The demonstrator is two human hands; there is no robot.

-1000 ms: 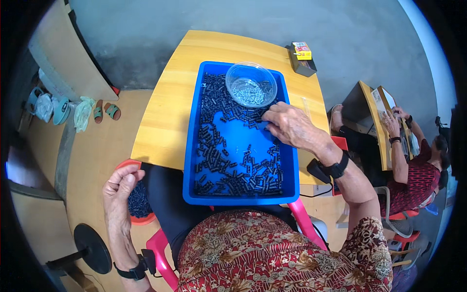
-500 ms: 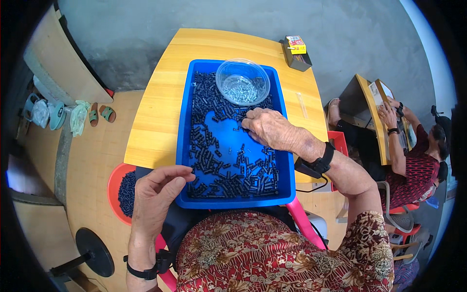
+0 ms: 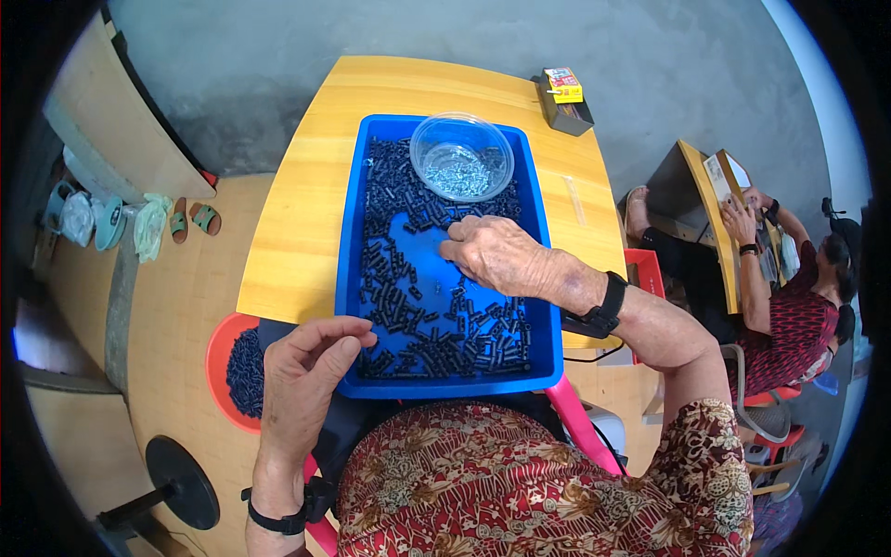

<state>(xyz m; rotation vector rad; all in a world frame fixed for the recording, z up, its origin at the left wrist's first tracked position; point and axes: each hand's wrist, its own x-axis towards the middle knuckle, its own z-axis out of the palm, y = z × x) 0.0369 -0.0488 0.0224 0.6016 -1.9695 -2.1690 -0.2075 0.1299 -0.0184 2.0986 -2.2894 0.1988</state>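
Observation:
A blue plastic tray (image 3: 445,388) sits on a yellow wooden table (image 3: 297,232) and holds several small dark cylindrical parts (image 3: 418,316). A clear round bowl (image 3: 461,158) with tiny silvery pieces stands at the tray's far end. My right hand (image 3: 501,255) lies palm down in the middle of the tray, its fingertips on the dark parts. My left hand (image 3: 311,362) hovers at the tray's near left corner, fingers curled against the thumb, with nothing visible in them. Both wrists wear black bands.
A red bowl (image 3: 223,357) of dark parts sits low at my left. A small yellow-and-red box (image 3: 562,85) rests on the table's far right corner. Another person (image 3: 798,306) works at a second table on the right. Sandals (image 3: 190,221) and a black round base (image 3: 181,483) are on the floor.
My left hand rose from the red bowl to the tray's near left corner. My right hand slid from near the clear bowl toward the tray's middle.

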